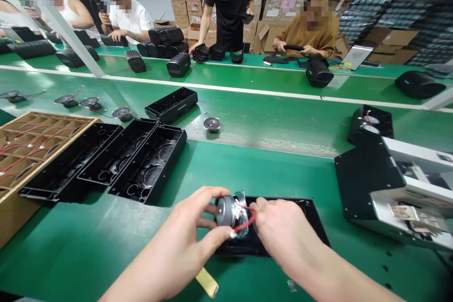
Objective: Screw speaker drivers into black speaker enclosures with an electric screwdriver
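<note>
My left hand (193,238) grasps a round speaker (225,211), fingers curled over its magnet side and thumb beneath, so that it stands tipped on edge with its frame turned toward my right. A red wire (252,219) loops from it across the gap between my hands. My right hand (283,226) is bent in close at the frame side, its fingers folded; their tips are hidden, so I cannot tell whether they pinch anything. The speaker is above the left part of a black panel (314,222), which lies on the green bench (269,174) under both my hands. A yellow strip (209,284) lies on the bench nearer me, partly behind my left wrist. Off to my left, three open black housings (150,170) lie side by side, next to a divided wooden box (14,219) with red wires in its compartments. Ahead of me, a loose speaker (211,124) sits on the belt (269,122), near another open housing (171,105). A black-and-silver machine (399,188) stands on my right. Beyond the belt, several people work among finished-looking black cases (179,65).
</note>
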A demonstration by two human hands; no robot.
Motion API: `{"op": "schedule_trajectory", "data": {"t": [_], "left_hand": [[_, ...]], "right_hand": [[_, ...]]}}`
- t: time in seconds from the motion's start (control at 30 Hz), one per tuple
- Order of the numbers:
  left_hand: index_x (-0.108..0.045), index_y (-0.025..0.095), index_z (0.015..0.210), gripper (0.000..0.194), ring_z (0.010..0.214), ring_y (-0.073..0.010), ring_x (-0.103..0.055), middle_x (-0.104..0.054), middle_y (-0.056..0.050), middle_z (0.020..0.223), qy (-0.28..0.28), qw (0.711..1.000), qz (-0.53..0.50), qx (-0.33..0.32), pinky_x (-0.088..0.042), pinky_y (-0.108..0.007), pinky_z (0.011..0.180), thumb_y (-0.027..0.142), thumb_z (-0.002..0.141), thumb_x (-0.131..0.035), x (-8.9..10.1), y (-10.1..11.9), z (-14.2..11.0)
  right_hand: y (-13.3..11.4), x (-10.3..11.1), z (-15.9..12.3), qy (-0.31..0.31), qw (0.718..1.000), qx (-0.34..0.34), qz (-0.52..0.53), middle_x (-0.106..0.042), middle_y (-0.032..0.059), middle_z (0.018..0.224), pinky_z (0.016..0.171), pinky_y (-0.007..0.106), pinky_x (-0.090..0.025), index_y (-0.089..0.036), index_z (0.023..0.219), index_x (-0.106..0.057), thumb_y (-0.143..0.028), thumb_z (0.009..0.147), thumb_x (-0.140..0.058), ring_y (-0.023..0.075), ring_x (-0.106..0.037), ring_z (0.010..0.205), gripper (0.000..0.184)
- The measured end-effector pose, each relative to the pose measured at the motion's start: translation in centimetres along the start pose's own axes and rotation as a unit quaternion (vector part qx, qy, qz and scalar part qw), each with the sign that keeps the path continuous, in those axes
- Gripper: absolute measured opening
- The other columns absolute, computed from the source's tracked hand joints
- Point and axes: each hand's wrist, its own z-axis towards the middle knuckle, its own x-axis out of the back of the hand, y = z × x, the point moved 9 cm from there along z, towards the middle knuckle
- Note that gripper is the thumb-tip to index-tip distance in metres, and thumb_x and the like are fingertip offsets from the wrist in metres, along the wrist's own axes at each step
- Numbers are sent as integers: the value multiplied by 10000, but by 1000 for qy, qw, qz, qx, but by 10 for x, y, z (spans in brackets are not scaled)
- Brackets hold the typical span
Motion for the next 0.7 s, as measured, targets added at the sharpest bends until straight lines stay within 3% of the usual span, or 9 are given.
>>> {"op": "schedule_trajectory", "data": {"t": [0.1,0.2,0.3,0.37,0.43,0.7], "left_hand": [[-613,308,1222,387,988,-229,-674,-674,1,1189,-7,985,163,-60,-569,-397,880,198,869,-724,-12,25,5],[-636,236,1188,368,1006,-310,-652,-687,-53,1133,-35,934,344,-86,-575,-482,857,169,838,-729,-39,34,16],[-659,186,1147,333,984,-324,-628,-673,-99,1086,-65,880,457,-111,-593,-449,777,92,828,-666,-68,31,26],[-660,173,1148,354,940,-307,-614,-657,-113,1079,-65,856,494,-138,-581,-399,712,55,814,-642,-80,29,29],[-663,162,1131,332,924,-301,-604,-646,-126,1083,-63,846,509,-147,-568,-377,693,55,817,-641,-87,25,31],[-661,195,1089,331,1013,-289,-615,-659,-101,1115,-74,852,508,-104,-578,-383,841,41,797,-681,-89,14,31]], "right_hand": [[17,17,-21,39,998,-19,37,-582,20,709,505,328,-355,-191,802,-576,-70,835,-532,193,-566,563,133],[32,24,-45,74,992,-39,95,-598,5,800,548,277,-452,-208,889,-565,-150,984,-464,144,-594,653,150],[41,20,-64,109,981,-51,155,-643,-1,1012,749,228,-551,-241,1102,-581,-186,1048,-468,105,-640,887,137],[43,15,-72,127,973,-52,185,-639,2,1129,882,222,-556,-254,1191,-575,-178,1046,-494,98,-627,1029,183],[43,12,-76,141,967,-51,205,-636,-3,1154,909,219,-551,-258,1194,-591,-167,1037,-517,97,-614,1063,196],[48,15,-78,189,953,-70,225,-651,-15,1108,884,271,-514,-241,1106,-635,-145,1025,-530,126,-602,1007,164]]}}
